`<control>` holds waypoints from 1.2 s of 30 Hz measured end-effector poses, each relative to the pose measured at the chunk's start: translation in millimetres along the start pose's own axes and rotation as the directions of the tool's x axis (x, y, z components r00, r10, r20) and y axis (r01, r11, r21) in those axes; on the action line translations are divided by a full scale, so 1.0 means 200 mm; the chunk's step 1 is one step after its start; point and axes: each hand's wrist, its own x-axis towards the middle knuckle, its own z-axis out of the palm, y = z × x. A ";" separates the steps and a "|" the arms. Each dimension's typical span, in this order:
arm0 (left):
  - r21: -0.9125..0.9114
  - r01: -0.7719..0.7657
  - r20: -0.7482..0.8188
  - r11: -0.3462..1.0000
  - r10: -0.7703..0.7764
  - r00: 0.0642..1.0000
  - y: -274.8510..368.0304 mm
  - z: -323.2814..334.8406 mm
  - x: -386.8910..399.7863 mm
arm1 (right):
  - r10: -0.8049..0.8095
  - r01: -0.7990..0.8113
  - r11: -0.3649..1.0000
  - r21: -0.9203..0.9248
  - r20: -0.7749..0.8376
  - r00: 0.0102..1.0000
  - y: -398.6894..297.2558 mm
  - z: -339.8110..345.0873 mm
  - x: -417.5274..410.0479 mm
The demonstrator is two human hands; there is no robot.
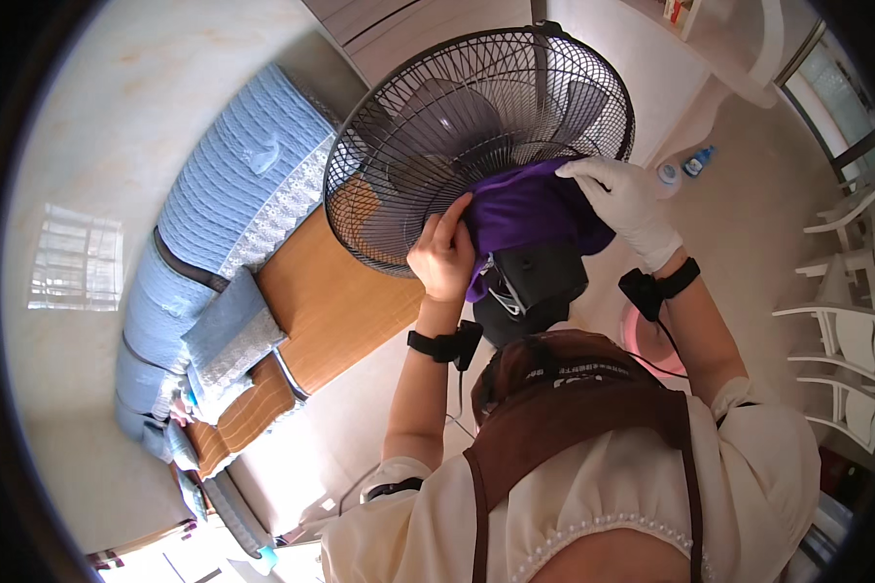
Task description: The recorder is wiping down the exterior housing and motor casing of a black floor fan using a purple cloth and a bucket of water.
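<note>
A black-caged electric fan [445,131] stands before me, its blades visible through the wire grille. A purple cloth [518,204] hangs over the lower part of the cage and partly covers the dark motor housing [543,273]. My right hand [616,197], in a white glove, pinches the cloth's upper edge near the grille. My bare left hand [443,251] is at the cloth's left edge, against the grille, with its index finger extended and the others curled. Whether those curled fingers grip cloth or wire is hidden.
On the left is a wooden sofa [343,291] with blue quilted covers [248,160] and cushions [233,328]. A pink basin [633,331] sits on the floor, partly behind my right arm. A blue bottle [697,162] and a round tub [669,175] are farther right, beyond them white chairs [857,335].
</note>
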 end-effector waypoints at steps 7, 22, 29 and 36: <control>0.155 0.088 0.087 0.984 -0.102 0.991 -0.10 -0.02 -0.31 | -0.284 0.308 0.915 -0.261 0.126 0.951 -0.13 0.07 0.13; 0.175 -0.180 0.143 0.968 0.156 0.977 0.13 -0.13 0.16 | 0.369 -0.322 0.905 0.279 -0.137 0.919 0.30 0.22 -0.30; 0.205 -0.186 0.153 0.961 0.156 0.976 0.04 -0.02 0.10 | 0.303 -0.261 0.933 0.247 -0.152 0.941 0.33 0.24 -0.30; 0.216 -0.086 0.051 0.973 0.077 0.996 -0.03 0.02 -0.05 | 0.143 -0.140 0.990 0.027 -0.114 0.983 0.10 0.11 -0.12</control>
